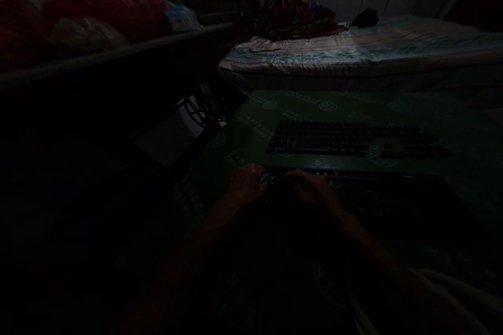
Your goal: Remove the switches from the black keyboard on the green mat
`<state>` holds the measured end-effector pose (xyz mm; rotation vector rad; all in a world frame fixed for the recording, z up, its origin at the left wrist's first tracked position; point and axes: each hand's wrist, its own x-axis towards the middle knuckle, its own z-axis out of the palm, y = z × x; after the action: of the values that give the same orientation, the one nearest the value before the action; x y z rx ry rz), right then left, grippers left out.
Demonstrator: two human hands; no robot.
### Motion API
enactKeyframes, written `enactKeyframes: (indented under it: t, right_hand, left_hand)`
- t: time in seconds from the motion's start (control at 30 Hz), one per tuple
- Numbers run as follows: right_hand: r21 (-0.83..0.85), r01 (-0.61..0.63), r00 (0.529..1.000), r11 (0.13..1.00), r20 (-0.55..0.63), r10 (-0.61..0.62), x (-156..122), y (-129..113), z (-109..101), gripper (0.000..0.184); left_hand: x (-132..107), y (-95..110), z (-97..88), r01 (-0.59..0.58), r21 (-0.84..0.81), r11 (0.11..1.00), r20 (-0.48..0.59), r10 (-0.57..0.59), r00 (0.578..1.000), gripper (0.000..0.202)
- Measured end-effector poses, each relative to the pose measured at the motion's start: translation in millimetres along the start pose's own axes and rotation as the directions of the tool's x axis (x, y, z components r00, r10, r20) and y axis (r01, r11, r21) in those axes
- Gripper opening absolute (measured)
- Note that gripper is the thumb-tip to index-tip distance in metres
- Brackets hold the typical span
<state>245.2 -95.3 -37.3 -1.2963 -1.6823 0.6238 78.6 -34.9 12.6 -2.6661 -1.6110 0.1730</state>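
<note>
The picture is very dark. My left hand (245, 184) is closed at the left end of a black keyboard base (408, 201) on a green table. A small teal piece (269, 178) shows by its fingertips; its kind is too dark to tell. Close to its right, my right hand (310, 187) is curled over the same end of the base, its fingertips lost in shadow. Whatever it grips is hidden. Beyond both hands lie black keycaps (322, 137), set out in keyboard rows with green showing between some of them.
The green tabletop (251, 138) carries pale printed logos. Behind it stands a bed (365, 55) with a dark patterned cloth heap (296, 15). At left, a shelf (129, 47) holds a red bag (106, 8). A pale cloth (444, 282) is at lower right.
</note>
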Motion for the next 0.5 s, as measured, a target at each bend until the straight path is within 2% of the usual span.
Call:
enactKeyframes:
  t: [0.13, 0.33, 0.5]
  right_hand:
    - [0.007, -0.065, 0.997, 0.998, -0.036, 0.066, 1.7, -1.4, -8.4, 0.021]
    - [-0.015, -0.074, 0.997, 0.997, -0.031, 0.073, 1.9, 0.9, -25.5, 0.02]
    - [0.033, -0.04, 0.999, 0.999, -0.029, 0.041, 1.2, 4.5, -23.3, 0.02]
  left_hand:
    - [1.7, 9.5, -5.2, -0.032, -0.009, 0.999, 0.027, 0.032, 0.999, 0.026]
    - [2.3, 25.1, -7.0, -0.074, -0.01, 0.997, 0.041, 0.074, 0.996, 0.024]
    - [0.1, 16.6, -6.3, -0.077, 0.02, 0.997, 0.056, 0.075, 0.996, 0.026]
